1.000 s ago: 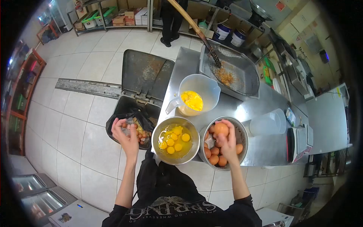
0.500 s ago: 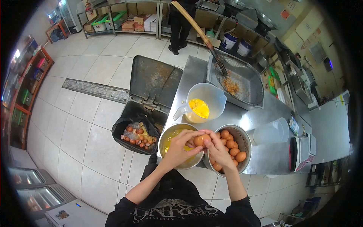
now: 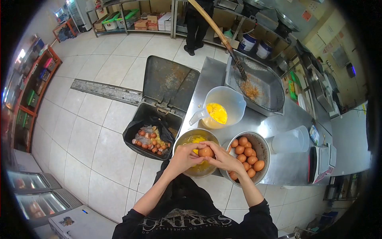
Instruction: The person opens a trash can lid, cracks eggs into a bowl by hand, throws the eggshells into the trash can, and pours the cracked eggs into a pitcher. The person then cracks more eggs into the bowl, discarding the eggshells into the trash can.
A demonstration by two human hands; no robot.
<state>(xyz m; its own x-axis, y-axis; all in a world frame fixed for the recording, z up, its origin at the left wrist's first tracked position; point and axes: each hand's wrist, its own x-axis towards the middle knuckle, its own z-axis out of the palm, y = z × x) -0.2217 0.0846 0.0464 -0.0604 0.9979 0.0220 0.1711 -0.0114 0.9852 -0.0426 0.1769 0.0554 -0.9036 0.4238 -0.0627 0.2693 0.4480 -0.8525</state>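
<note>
Over the metal bowl (image 3: pixel 215 139), a brown egg (image 3: pixel 206 151) sits between my two hands. My left hand (image 3: pixel 185 159) is closed on its left side, and my right hand (image 3: pixel 223 157) grips it from the right. Yellow yolk and clear egg white lie in the bowl below; my hands hide part of it. Just right of my right hand stands a metal pot (image 3: pixel 266 148) with several whole brown eggs (image 3: pixel 252 160). Behind the bowl is a translucent measuring jug (image 3: pixel 235 104) with yolks inside.
A lidded bin (image 3: pixel 137 115) stands open at the left, its black bag holding eggshells (image 3: pixel 151 141). On the steel table (image 3: pixel 264 128) are a grey basin (image 3: pixel 274 109) with a long-handled wire strainer, a clear plastic container (image 3: pixel 290 141) and a scale (image 3: pixel 320 161). A person (image 3: pixel 195 28) stands beyond.
My hands and the egg have moved slightly left and down relative to the bowl and pot. More yolk shows in the bowl. The whole view has shifted a little.
</note>
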